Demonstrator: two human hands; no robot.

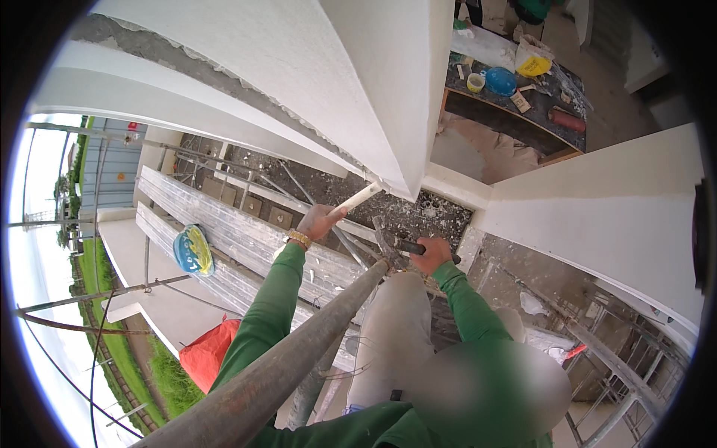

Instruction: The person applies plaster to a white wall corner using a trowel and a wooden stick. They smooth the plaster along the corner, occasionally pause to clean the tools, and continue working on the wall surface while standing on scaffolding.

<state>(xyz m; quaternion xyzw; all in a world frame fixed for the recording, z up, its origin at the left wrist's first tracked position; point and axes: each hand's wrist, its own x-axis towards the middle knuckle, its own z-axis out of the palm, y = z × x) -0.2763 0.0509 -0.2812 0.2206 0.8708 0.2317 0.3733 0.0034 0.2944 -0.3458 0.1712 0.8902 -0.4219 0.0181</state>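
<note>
In my left hand (321, 222), a pale, flat strip of wood (358, 198) is gripped near its lower end. Its far end meets the bottom edge of the white plastered column (388, 142). My right hand (433, 256) is closed round the black handle of a hammer (383, 237). The metal head points to the left, below the wood strip and apart from it. Just under the hammer head, the top of a thick scaffold pole (299, 332) rises between my forearms. Both arms wear green sleeves.
Metal scaffold planks (250, 231) run along the left, with a blue, yellow-smeared round object (193, 250) on them. A red sack (208, 351) hangs near my left forearm. Rubble (433, 216) litters the ledge ahead. At upper right, a dark table (485, 108) carries tubs and tools; a person stands behind.
</note>
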